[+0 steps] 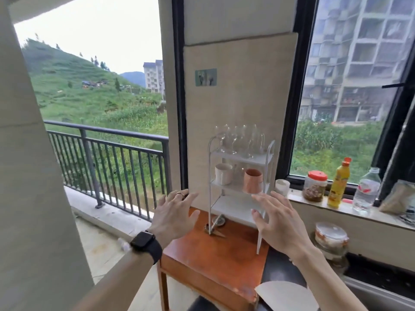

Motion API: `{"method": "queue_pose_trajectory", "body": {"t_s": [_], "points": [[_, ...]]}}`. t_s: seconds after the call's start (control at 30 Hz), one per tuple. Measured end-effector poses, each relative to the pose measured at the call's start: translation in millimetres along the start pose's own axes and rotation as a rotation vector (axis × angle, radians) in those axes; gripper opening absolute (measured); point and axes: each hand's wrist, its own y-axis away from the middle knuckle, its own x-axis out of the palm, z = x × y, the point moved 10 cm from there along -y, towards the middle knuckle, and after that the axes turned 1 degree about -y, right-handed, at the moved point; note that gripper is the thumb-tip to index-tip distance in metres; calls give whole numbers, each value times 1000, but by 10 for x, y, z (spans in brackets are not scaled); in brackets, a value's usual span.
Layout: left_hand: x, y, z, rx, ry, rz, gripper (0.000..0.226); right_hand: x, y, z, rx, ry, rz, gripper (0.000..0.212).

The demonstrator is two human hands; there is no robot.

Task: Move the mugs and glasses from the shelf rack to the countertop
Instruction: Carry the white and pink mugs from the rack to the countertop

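Nothing moved yet; glasses (239, 140) on top tier of shelf rack (268, 162), white mug (223, 173) and copper mug (253, 181) mid tier; left hand (173, 215) and right hand (275, 219) spread, empty, near rack on desk (213, 261).

Window ledge (332, 208) at right holds a red-lidded jar (314, 186), a yellow bottle (338, 183) just beside it, then a clear plastic bottle (366, 191). Black balcony railing (107, 151) at left, green hillside (89, 90) beyond. Small photo (206, 77) on wall panel.
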Motion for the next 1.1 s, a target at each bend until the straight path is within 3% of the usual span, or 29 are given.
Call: {"method": "queue_pose_trajectory", "body": {"t_s": [0.33, 0.53, 0.77, 0.93, 1.1], "points": [[756, -1460, 83, 87, 146, 46, 55, 645, -985, -554, 143, 11, -24, 46], [1716, -2167, 110, -151, 708, 340, 58, 1398, -1407, -1131, 409, -445, 91, 47], [2502, -2712, -56, -399, 1115, 567, 65, 2390, -1825, -1595, 724, -949, 156, 51], [2652, -3008, -170, -436, 1342, 593, 42, 2654, -2045, -1653, 822, -1189, 98, 46], [2776, -3139, -86, -469, 1459, 584, 43, 2704, -2142, -1710, 914, -1249, 2, 48]]}}
